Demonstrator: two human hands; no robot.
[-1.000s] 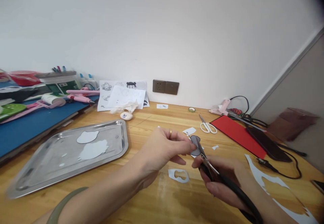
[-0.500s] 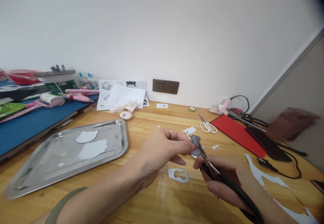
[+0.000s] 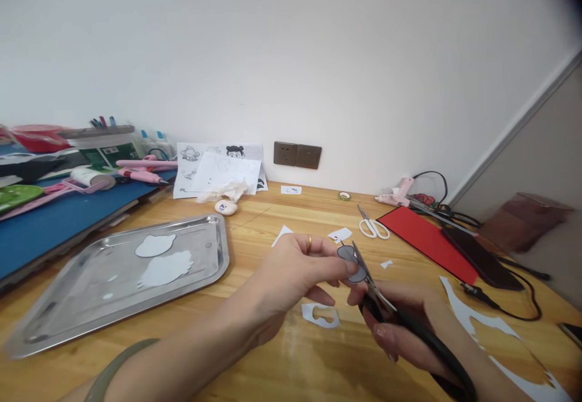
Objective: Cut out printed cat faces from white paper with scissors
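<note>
My left hand (image 3: pixel 297 268), a ring on one finger, pinches a small grey paper cutout (image 3: pixel 352 264) above the wooden table (image 3: pixel 254 353). My right hand (image 3: pixel 409 323) grips black-handled scissors (image 3: pixel 386 311), whose blades meet the cutout's edge. Just below the hands a white paper scrap with a cut-out hole (image 3: pixel 321 315) lies on the wood.
A steel tray (image 3: pixel 59 305) at left holds two pale cutouts (image 3: pixel 163 259). Behind are white-handled scissors (image 3: pixel 373 226), a red sheet (image 3: pixel 425 241), a pink glue gun (image 3: pixel 398 193), cables, a phone (image 3: pixel 479 259), printed sheets (image 3: pixel 222 171) and a blue mat with tools (image 3: pixel 40 220). Paper offcuts (image 3: pixel 495 335) lie at right.
The grey cutout has turned slightly in my left fingers and the scissor blades have moved along its edge. Both hands stay in about the same place.
</note>
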